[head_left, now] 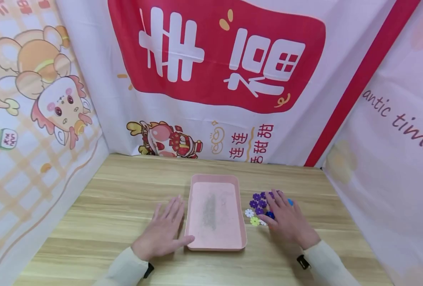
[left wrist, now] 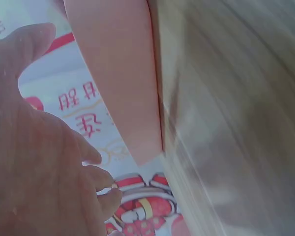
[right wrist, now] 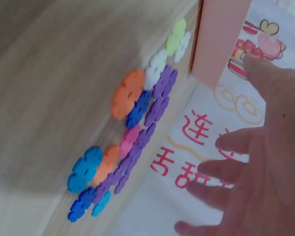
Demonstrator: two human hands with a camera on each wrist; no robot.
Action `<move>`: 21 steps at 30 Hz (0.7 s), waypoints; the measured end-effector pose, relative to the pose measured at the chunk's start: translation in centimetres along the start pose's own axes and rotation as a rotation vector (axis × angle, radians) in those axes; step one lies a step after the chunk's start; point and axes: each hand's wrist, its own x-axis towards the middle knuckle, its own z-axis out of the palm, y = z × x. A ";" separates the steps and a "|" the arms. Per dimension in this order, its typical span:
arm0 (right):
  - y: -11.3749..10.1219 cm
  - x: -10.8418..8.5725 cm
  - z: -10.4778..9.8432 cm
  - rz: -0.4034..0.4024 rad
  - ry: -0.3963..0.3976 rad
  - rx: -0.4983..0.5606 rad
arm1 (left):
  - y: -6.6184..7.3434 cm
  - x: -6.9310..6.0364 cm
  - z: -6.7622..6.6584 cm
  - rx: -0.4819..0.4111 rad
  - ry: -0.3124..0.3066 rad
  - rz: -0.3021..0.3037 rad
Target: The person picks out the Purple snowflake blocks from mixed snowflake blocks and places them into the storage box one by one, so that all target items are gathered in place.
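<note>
A shallow pink tray (head_left: 216,210) with nothing in it but a greyish smudge lies on the table. My left hand (head_left: 163,230) is spread beside its left wall, thumb over the near left corner; in the left wrist view that hand (left wrist: 44,162) holds nothing. To the right of the tray my right hand (head_left: 290,218) hovers with spread fingers over flat flower-shaped pieces (head_left: 256,197). The right wrist view shows the pieces, including an orange flower (right wrist: 128,93), a teal flower (right wrist: 84,169) and a yellow-green flower (right wrist: 176,37), apart from the right hand (right wrist: 280,147).
The wooden table (head_left: 125,198) runs back to a printed cloth (head_left: 218,55). More printed cloth hangs on the left side (head_left: 29,119) and the right side (head_left: 386,159).
</note>
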 end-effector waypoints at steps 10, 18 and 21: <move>2.5 4.8 0.1 -0.183 0.041 0.037 | 2.3 1.0 1.2 -0.054 -0.081 0.015; 3.1 8.6 0.8 -0.138 -0.171 0.144 | 3.1 1.2 1.7 -0.065 -0.081 0.001; 3.2 9.6 1.3 -0.175 -0.185 0.141 | 3.1 1.3 2.0 -0.058 -0.068 -0.002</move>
